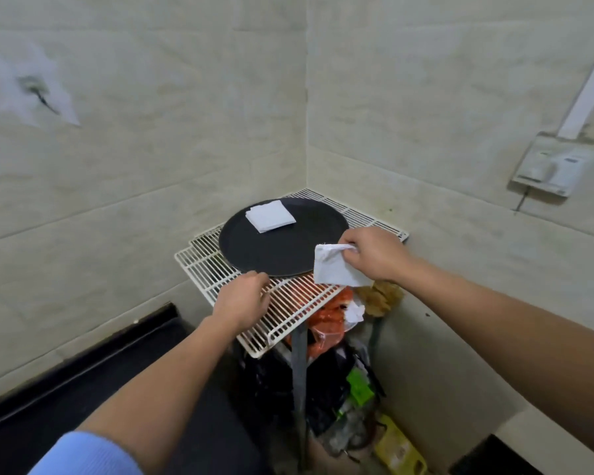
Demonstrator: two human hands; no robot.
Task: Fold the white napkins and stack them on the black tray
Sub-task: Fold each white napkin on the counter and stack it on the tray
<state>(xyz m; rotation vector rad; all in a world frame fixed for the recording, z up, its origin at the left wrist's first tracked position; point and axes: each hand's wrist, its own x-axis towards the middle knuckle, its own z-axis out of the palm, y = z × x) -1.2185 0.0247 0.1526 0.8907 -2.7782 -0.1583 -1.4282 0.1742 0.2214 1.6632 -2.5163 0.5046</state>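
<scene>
The right hand (374, 255) pinches a white napkin (333, 269) at the near rim of the black tray (275, 248). The left hand (244, 299) hovers loose and empty over the wire rack (288, 303). The folded napkins (270, 216) sit on the tray's far side.

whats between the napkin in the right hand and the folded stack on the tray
Only bare black tray lies between the held napkin and the folded stack, as the head view shows.

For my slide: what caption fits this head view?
The right hand holds a napkin near the tray; a folded stack lies on it.
</scene>
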